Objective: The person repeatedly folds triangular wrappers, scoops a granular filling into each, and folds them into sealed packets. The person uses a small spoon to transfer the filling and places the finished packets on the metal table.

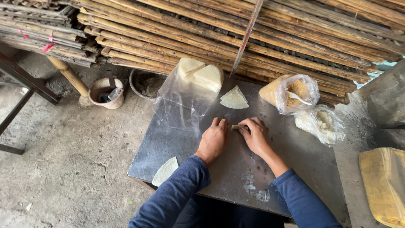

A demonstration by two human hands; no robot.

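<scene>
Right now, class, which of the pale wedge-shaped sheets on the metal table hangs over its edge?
The wedge at the table's near-left edge, beside the left sleeve. The other loose wedge lies fully on the table, beyond the hands.

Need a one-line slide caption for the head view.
Both hands roll a small pale wrapper on a metal table.

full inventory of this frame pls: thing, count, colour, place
metal table: 1, grey, centre
thin rolled piece: 1, pale, between both hands
wedge sheets: 2, cream, one at table's far side, one at near-left edge
clear bag of stacked sheets: 1, far left of table
bag of brown crumbs with spoon: 1, far right
bag of white filling: 1, right edge
bamboo slats: many, tan, stacked behind
small pot: 1, pinkish, on floor
dark basin: 1, on floor
left hand: flat by the piece
right hand: pinching it
</scene>
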